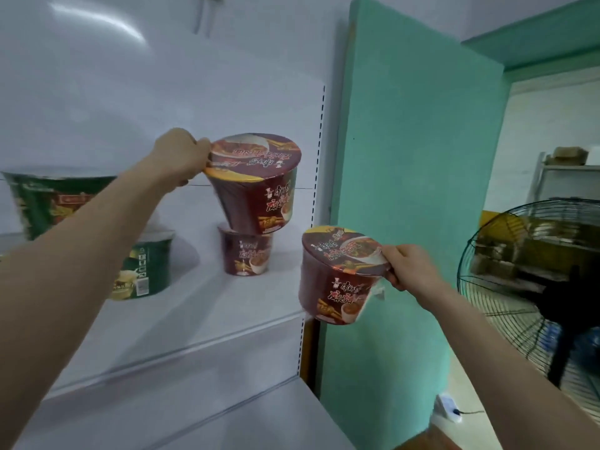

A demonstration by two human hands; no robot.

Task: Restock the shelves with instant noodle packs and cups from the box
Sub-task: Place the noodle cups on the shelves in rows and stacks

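My left hand grips the rim of a dark red noodle cup and holds it tilted just above another red cup that stands on the white shelf. My right hand holds a second red cup by its lid edge, off the shelf's right front corner. Two green noodle cups stand on the left, a lower one on the same shelf and a larger one higher up, nearer to me. The box is not in view.
A teal wall panel borders the shelving on the right. A black standing fan stands at the far right, with a metal rack behind it. A lower white shelf juts out below. A white power strip lies on the floor.
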